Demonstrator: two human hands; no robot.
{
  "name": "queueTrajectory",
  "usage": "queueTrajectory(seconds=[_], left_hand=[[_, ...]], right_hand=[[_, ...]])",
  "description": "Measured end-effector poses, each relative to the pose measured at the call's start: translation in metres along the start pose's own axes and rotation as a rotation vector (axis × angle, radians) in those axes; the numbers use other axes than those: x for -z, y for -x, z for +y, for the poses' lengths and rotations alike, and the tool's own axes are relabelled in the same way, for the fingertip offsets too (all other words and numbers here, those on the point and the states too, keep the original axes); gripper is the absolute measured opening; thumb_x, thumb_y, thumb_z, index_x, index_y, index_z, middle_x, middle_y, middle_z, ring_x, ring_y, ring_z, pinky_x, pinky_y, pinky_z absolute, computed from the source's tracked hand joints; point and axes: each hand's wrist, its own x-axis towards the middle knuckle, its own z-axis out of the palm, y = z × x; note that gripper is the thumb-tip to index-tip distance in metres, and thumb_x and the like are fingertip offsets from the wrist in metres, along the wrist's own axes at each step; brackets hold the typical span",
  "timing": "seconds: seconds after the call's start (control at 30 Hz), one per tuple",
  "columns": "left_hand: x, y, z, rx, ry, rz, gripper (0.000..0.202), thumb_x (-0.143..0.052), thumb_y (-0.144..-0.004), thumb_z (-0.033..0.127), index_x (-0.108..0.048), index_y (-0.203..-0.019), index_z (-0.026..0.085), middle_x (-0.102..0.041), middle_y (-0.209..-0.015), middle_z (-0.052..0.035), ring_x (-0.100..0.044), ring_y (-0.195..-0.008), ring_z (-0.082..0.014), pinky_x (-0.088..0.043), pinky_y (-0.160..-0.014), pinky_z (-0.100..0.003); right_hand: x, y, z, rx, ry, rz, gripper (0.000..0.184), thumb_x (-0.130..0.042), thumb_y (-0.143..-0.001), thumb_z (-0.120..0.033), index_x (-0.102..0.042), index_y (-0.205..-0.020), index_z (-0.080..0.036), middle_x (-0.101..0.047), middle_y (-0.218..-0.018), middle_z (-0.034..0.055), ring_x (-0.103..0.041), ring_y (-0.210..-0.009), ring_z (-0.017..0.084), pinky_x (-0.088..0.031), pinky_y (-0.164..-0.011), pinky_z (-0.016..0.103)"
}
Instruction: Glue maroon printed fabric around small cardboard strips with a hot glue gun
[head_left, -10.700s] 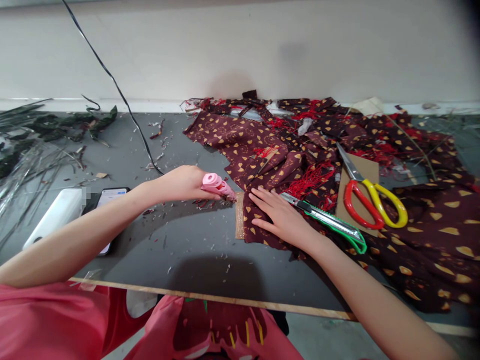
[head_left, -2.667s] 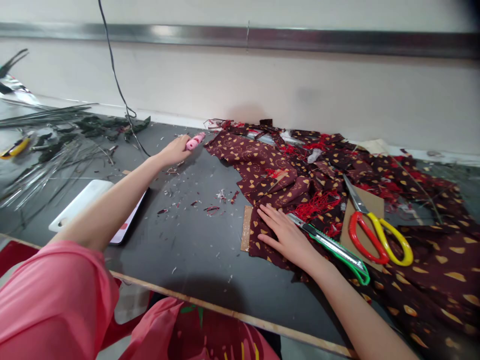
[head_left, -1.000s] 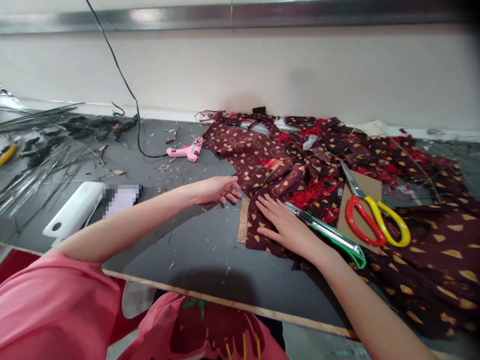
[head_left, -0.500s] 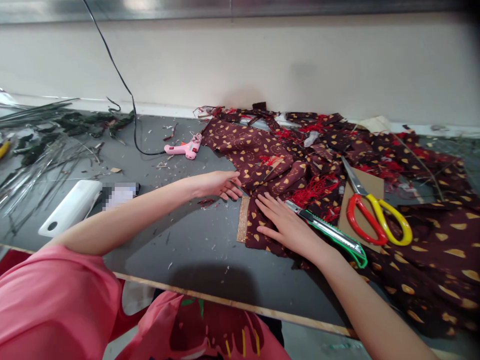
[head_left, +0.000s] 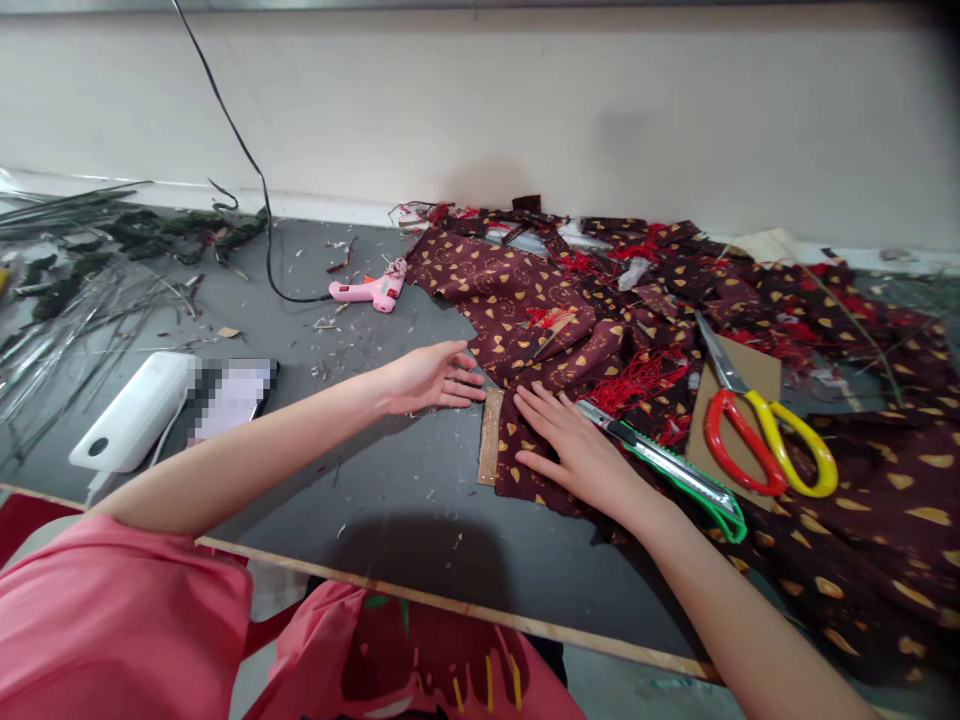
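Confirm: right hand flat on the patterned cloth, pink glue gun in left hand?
No: the pink glue gun lies on the table, apart from the left hand, as the head view shows. The right hand is flat on the patterned cloth.

My left grip (head_left: 431,378) has let go of the pink glue gun (head_left: 375,290), which I held at the brown strip (head_left: 490,437) mid-frame some ten seconds ago; the gun now lies on the worktop (head_left: 405,470), left of centre in the upper half, its black cord (head_left: 268,220) trailing to it. Curled half a second ago, that grip now stretches out just beside the strip's top end
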Motion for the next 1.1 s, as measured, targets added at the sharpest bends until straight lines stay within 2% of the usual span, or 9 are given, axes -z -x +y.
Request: queueTrajectory(seconds=[0.17, 0.37, 0.53, 0.8, 1.1], left_hand=[[0.002, 0.004, -0.006, -0.014, 0.075, 0.034, 0.029, -0.049, -0.089, 0.041, -0.059, -0.082, 0.015, -0.068, -0.096, -0.0141, -0.064, -0.097, -0.0267, -0.037, -0.101, -0.044], [0.001, 0.014, -0.010, -0.048, 0.146, 0.012, 0.029, -0.044, -0.091, 0.037, -0.060, -0.088, 0.013, -0.068, -0.100, -0.0159, -0.064, -0.097, -0.0237, -0.038, -0.103, -0.041], [-0.004, 0.016, -0.016, -0.049, 0.197, 0.003, 0.033, -0.041, -0.093, 0.034, -0.063, -0.092, 0.010, -0.069, -0.096, -0.0146, -0.065, -0.093, -0.0209, -0.039, -0.103, -0.038], [0.004, 0.010, -0.020, -0.041, 0.222, -0.093, 0.036, -0.039, -0.094, 0.034, -0.064, -0.096, 0.008, -0.069, -0.100, -0.0162, -0.064, -0.099, -0.0213, -0.037, -0.105, -0.037], [-0.009, 0.010, -0.021, -0.024, 0.218, -0.026, 0.039, -0.036, -0.094, 0.033, -0.065, -0.096, 0.008, -0.070, -0.096, -0.0167, -0.065, -0.096, -0.0218, -0.038, -0.105, -0.037]], right_hand=[[-0.001, -0.003, -0.001, -0.003, -0.006, -0.010, 0.070, -0.047, -0.093, -0.041, -0.014, -0.152, -0.023, -0.027, -0.155, 0.0073, -0.018, -0.144, 0.025, -0.022, -0.116, 0.053], [-0.005, -0.007, -0.004, 0.004, -0.019, 0.017, 0.072, -0.046, -0.094, -0.040, -0.007, -0.152, -0.025, -0.025, -0.155, 0.0068, -0.017, -0.144, 0.024, -0.021, -0.115, 0.054], [-0.006, -0.008, -0.004, 0.032, -0.006, 0.012, 0.071, -0.047, -0.094, -0.038, -0.010, -0.152, -0.024, -0.028, -0.154, 0.0071, -0.018, -0.144, 0.023, -0.023, -0.115, 0.053], [-0.004, -0.004, -0.003, 0.019, -0.017, 0.013, 0.068, -0.048, -0.093, -0.039, -0.017, -0.151, -0.022, -0.028, -0.154, 0.0080, -0.020, -0.143, 0.024, -0.025, -0.115, 0.052], [-0.005, -0.002, -0.002, 0.009, -0.001, 0.003, 0.065, -0.046, -0.093, -0.044, -0.027, -0.149, -0.016, -0.029, -0.154, 0.0095, -0.020, -0.143, 0.023, -0.024, -0.116, 0.049]])
